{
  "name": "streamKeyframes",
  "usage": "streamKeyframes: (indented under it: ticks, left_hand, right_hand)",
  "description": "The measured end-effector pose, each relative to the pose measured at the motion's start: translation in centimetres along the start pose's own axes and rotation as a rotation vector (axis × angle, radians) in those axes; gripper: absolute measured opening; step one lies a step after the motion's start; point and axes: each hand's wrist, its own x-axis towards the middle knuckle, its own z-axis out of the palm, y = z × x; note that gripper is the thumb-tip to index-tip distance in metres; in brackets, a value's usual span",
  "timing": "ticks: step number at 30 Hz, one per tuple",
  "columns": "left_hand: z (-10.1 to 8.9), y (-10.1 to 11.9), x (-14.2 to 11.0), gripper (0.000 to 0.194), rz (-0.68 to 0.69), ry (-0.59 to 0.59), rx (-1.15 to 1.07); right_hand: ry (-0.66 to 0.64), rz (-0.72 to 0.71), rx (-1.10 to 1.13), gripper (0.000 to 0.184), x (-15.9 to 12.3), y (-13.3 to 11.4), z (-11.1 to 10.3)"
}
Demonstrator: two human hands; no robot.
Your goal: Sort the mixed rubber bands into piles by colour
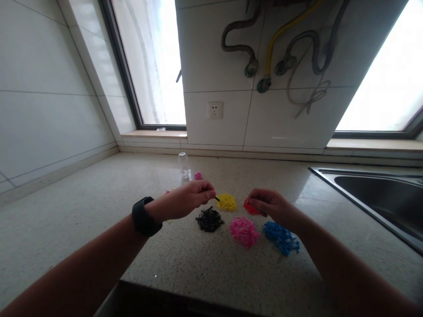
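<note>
My left hand [199,194] is closed in a pinch on a small black band [217,199], held just above the counter. Below it lies a heap of black bands [209,219], with a yellow heap [227,202] just behind. My right hand [269,201] has its fingers together at the red heap [252,208], partly covering it; what is between the fingertips, if anything, is hidden. A pink heap [244,232] lies between and in front of the hands. Near my right wrist is a blue heap [282,237]. More mixed small pieces show partly behind my left wrist.
A clear bottle [183,166] and a pink knob-like piece [197,175] stand behind my left hand on the speckled counter [82,202]. To the right is a steel sink [380,193]. A tiled wall with a socket [215,110] and hoses rises behind.
</note>
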Motion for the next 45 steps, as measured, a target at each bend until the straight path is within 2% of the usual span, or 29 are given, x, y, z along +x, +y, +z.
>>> streamKeyframes:
  ticks: [11,20,23,36,41,45]
  left_hand:
    - [-0.9,-0.3,0.0,0.034,0.042,0.056,0.234]
    - [-1.6,-4.3,0.9,0.028,-0.008,0.06,0.522]
    - [-1.5,-5.0,1.0,0.027,-0.02,0.036,0.575]
    - [-0.4,-4.9,1.0,0.027,0.016,-0.001,0.755]
    - [0.4,-4.5,0.8,0.029,0.06,0.055,0.852]
    - [1.8,-3.5,0.5,0.029,0.142,0.1,0.943]
  right_hand:
    - [-0.009,0.009,-0.013,0.036,0.1,0.2,-0.1]
    - [-0.016,0.013,-0.048,0.034,0.2,0.4,-0.1]
    - [-0.022,0.016,-0.07,0.034,0.2,0.3,-0.1]
    - [-0.063,0.025,-0.093,0.032,0.3,1.1,-0.5]
    - [-0.06,0.025,-0.101,0.032,0.3,0.9,-0.4]
    - [-0.05,0.025,-0.108,0.034,0.2,0.8,-0.3]
